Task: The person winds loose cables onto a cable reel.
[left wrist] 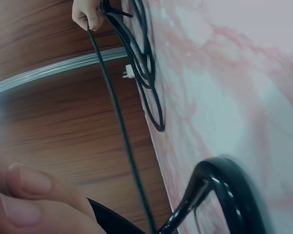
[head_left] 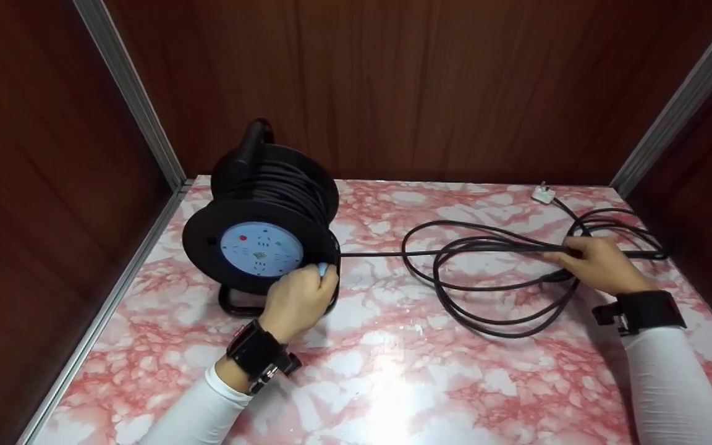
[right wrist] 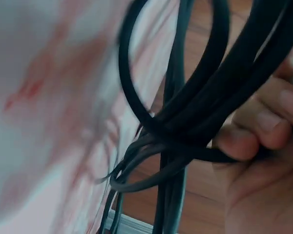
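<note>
A black cable reel (head_left: 204, 238) stands on its metal frame at the left, its round blue socket panel (head_left: 261, 248) facing me. At the panel's lower right, my left hand (head_left: 297, 300) grips a small blue knob (head_left: 322, 268) on the reel's rim. From the reel a black cable (head_left: 371, 254) runs straight right to my right hand (head_left: 606, 266), whose fingers curl round it. Loose loops of the cable (right wrist: 205, 126) lie beside and beneath that hand. The white plug (head_left: 542, 193) at the cable's end rests near the back edge.
A red-and-white marbled table (head_left: 455, 395) carries everything. Dark wood panels (head_left: 393, 93) wall it at the back and both sides, joined by grey metal posts (head_left: 127, 80). The reel's carrying handle (head_left: 254, 148) sticks up at the back left.
</note>
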Motion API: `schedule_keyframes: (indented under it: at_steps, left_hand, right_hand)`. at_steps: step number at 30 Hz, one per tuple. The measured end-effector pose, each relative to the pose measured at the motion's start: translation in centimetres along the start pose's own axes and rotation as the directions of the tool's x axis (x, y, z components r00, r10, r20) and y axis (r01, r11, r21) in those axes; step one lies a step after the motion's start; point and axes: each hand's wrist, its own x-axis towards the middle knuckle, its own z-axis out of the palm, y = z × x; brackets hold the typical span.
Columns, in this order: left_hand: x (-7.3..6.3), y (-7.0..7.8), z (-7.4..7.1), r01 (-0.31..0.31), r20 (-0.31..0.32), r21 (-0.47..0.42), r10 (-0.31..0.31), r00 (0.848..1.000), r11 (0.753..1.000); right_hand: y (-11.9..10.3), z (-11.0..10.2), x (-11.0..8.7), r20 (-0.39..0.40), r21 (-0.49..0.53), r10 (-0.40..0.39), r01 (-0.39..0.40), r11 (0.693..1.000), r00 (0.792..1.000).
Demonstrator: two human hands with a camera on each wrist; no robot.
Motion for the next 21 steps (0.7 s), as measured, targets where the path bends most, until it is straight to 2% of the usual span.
schedule_keyframes:
  at_steps: [1, 3, 6, 8, 10, 13, 15, 16, 17, 19, 20, 21]
  left_hand:
    - [0.0, -0.1, 0.1, 0.003, -0.001, 0.002, -0.003, 1.0, 1.0]
    - [-0.2, -0.3, 0.2, 0.008, 0.002, 0.003, -0.008, 1.0, 1.0]
    - [-0.3, -0.7, 0.4, 0.018, 0.004, 0.004, -0.018, 1.0, 1.0]
    - [-0.4, -1.1, 0.6, 0.018, 0.004, 0.005, -0.018, 1.0, 1.0]
    - [-0.5, -1.4, 0.8, 0.008, 0.001, 0.009, -0.008, 1.0, 1.0]
    - [-0.8, -2.2, 1.2, -0.024, 0.001, 0.038, 0.024, 1.0, 0.999]
    - [-0.9, -2.6, 1.5, -0.035, 0.002, 0.053, 0.035, 0.999, 0.998]
    - [-1.0, -2.8, 1.6, -0.037, 0.004, 0.058, 0.037, 0.999, 0.998]
    - [-1.0, -3.0, 1.7, -0.036, 0.005, 0.059, 0.036, 0.999, 0.998]
    - [-1.1, -3.2, 1.9, -0.015, 0.009, 0.047, 0.014, 1.0, 0.999]
    - [-1.0, -3.3, 1.9, -0.006, 0.014, 0.045, 0.006, 1.0, 0.999]
    - [-1.0, -3.3, 1.9, 0.003, 0.018, 0.039, -0.004, 1.0, 0.999]
  right_hand:
    - [0.0, 0.0, 0.0, -0.012, 0.015, 0.0, 0.0, 1.0, 1.0]
    - [-0.2, -0.1, 0.1, -0.088, 0.031, -0.04, 0.043, 0.999, 0.995]
    - [-0.6, 0.0, 0.4, -0.24, 0.0, -0.134, 0.138, 0.99, 0.962]
    - [-0.8, 0.1, 0.6, -0.275, -0.027, -0.165, 0.164, 0.986, 0.947]
    - [-0.7, 0.2, 0.6, -0.219, -0.033, -0.139, 0.135, 0.99, 0.966]
    - [-0.3, 0.4, 0.3, -0.075, -0.005, -0.046, 0.045, 0.999, 0.996]
    - [0.0, 0.4, 0.1, -0.011, 0.005, 0.005, -0.005, 1.0, 1.0]
    - [0.1, 0.5, 0.0, -0.012, 0.006, -0.002, 0.002, 1.0, 1.0]
    - [0.2, 0.5, 0.0, -0.032, 0.01, -0.014, 0.014, 1.0, 0.999]
    - [0.2, 0.6, 0.2, -0.124, -0.031, -0.107, 0.104, 0.994, 0.986]
    - [0.1, 0.5, 0.3, -0.189, -0.06, -0.159, 0.15, 0.987, 0.969]
    - [0.0, 0.5, 0.5, -0.258, -0.093, -0.212, 0.194, 0.977, 0.943]
